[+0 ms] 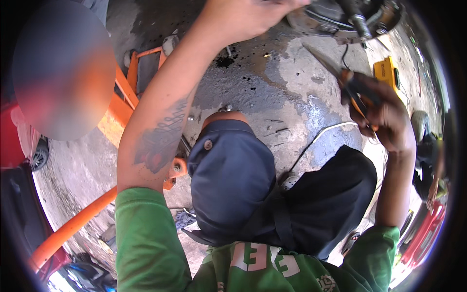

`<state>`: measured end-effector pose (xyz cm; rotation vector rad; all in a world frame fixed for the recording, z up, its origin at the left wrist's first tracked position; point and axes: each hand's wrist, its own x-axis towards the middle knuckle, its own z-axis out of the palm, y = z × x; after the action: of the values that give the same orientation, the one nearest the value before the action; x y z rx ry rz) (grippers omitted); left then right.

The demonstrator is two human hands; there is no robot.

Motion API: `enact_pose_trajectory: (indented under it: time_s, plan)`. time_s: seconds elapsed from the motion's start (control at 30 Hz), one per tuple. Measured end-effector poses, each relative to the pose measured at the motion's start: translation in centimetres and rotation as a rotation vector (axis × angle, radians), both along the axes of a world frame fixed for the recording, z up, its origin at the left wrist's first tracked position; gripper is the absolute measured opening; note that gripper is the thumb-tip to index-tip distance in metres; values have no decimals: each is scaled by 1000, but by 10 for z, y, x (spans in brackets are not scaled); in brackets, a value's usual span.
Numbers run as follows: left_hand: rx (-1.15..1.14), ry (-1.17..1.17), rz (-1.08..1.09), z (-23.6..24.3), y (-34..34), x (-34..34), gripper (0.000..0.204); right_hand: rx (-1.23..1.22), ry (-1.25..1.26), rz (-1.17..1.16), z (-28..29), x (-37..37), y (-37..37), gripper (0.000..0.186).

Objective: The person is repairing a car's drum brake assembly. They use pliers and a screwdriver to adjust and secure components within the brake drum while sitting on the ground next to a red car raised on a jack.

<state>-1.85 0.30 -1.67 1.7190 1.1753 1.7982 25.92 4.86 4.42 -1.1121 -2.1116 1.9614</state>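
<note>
My left hand (248, 17) reaches up to the rim of a dark round brake assembly (321, 24) at the top of the view, its fingertips cut off by the edge. The assembly has a metal shaft (359, 25) jutting out of it and bolts around it. My right hand (384, 119), right of centre and below the assembly, is closed around long-nosed pliers (357, 97) with orange and black handles. Their jaws point up and left, under the assembly.
An orange floor jack (124, 112) stands left on stained concrete (262, 68), with small metal pieces and a cable about. A yellow case (384, 73) and a tyre (419, 125) lie right. Red cars flank both sides. Another person (428, 170) is at far right.
</note>
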Motion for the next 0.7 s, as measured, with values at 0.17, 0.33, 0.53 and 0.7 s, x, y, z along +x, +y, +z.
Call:
enact_pose_trajectory:
  time_s: [0.17,0.33,0.53,0.7]
  plan:
    - [87,17,-13,-6,-2,-2,44,436,-166,543,-63,29,6,65]
    - [-125,-130,-22,1,-6,3,48,829,-399,1167,-215,-3,-1,81]
    - [-126,-178,-39,-4,1,0,53,641,-534,956,-308,-7,-54,66]
    - [-26,16,89,-10,1,-6,51,872,-314,386,-211,-51,-26,25]
